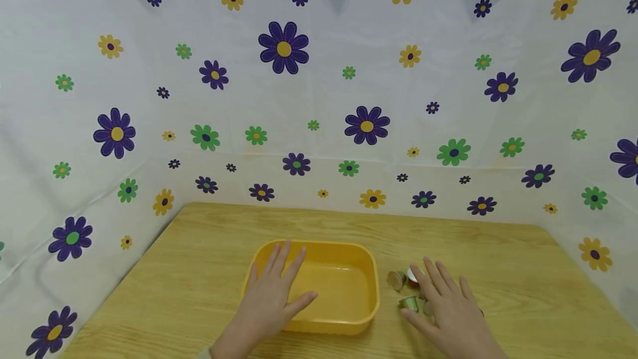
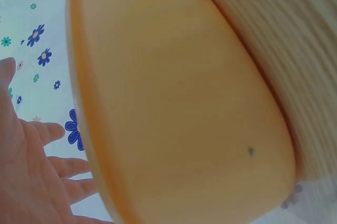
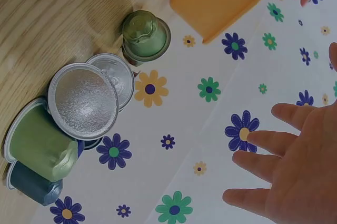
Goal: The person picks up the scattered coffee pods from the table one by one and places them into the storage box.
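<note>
A yellow plastic tray sits on the table with bare floor showing inside. My left hand hovers over its left side, fingers spread and holding nothing. The tray's outer wall fills much of the left wrist view. To the right of the tray my right hand is held with straight, spread fingers above several coffee capsules, partly hiding them. Among these are a green capsule, a gold-lidded capsule and a white-lidded one. The right wrist view shows a silver-lidded capsule and a dark teal one.
The wood-grain table reaches back to a white flowered cloth that hangs behind it and along both sides. The capsules lie close together, a short way from the tray's right wall.
</note>
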